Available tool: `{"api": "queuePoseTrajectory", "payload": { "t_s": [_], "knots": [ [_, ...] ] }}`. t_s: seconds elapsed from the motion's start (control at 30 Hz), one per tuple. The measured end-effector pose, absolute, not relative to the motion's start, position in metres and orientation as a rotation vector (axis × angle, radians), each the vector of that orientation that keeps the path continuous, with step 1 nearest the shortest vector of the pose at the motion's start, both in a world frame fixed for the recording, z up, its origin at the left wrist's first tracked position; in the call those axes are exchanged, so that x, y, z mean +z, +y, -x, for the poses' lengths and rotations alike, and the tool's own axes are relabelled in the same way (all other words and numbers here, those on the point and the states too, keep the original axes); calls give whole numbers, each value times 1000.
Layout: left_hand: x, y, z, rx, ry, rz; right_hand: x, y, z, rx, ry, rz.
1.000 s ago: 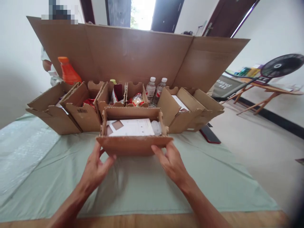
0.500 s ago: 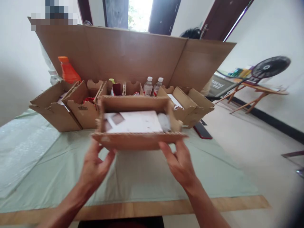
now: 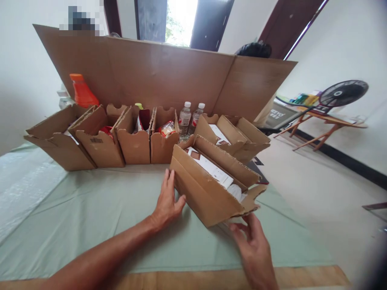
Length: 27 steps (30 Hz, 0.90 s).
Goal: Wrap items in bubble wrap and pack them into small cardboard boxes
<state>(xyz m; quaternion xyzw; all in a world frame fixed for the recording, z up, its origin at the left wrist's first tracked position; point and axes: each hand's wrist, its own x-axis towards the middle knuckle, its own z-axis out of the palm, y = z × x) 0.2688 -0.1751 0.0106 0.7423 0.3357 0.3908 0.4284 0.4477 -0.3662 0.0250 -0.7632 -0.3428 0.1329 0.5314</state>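
An open-topped cardboard box [image 3: 205, 185] is turned at an angle over the right half of the cloth. Inside it lie a white box [image 3: 210, 167] and a clear plastic item [image 3: 236, 192], whose kind I cannot make out. My left hand [image 3: 169, 199] holds the cardboard box at its left end, fingers straight along the end and thumb by the long front wall. At the near right end, my right hand [image 3: 254, 239] grips the lower corner, with some fingertips hidden behind the cardboard. Whether the box's base touches the cloth, I cannot tell.
Several cardboard bins [image 3: 134, 141] stand in a row behind, holding packets. Two clear bottles [image 3: 185, 119] are in a gap in that row. An orange bottle [image 3: 83, 92] stands behind at left, before a tall cardboard panel [image 3: 169, 76]. A dark flat object [image 3: 261, 175] lies at right.
The cardboard box has swung from facing me squarely to a slant and shifted right. Both hands have moved right with it, uncovering the bins and bottles behind.
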Motion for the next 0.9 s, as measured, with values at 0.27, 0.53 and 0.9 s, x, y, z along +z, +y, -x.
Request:
{"api": "queuePoseTrajectory", "payload": {
  "t_s": [0.27, 0.53, 0.9],
  "knots": [
    [-27, -188, -276, 788, 595, -2069, 27, -322, -478, 458, -980, 1904],
    [-31, -179, -271, 838, 556, -2026, 20, -313, -472, 134, -1197, 2079],
    [-28, -179, -276, 900, 786, -1870, 14, -180, -486, 73, -1175, 2137]
  ]
}}
